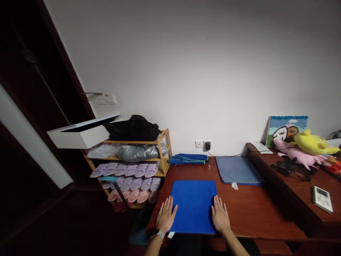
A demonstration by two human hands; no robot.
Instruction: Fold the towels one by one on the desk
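A bright blue cloth (194, 206) lies flat in a near-square on the reddish-brown table, a small white tag (171, 235) poking out at its lower left corner. My left hand (166, 215) rests open along the cloth's left edge, fingers stretched forward and thumb on the fabric. On the right edge my right hand (220, 213) lies open in the same way, its thumb touching the cloth. Neither hand grips anything. Behind to the right is a greyish-blue cloth (238, 170) with white tags, laid flat. A folded blue cloth with green edging (188, 159) sits at the back left.
Left of the table (255, 217) stands a wooden rack (163, 156) with slippers, a black bag (134, 129) and a white box (77, 138). A raised surface at right holds plush toys (310, 145) and a white device (322, 199). A charger (207, 145) trails a cable behind.
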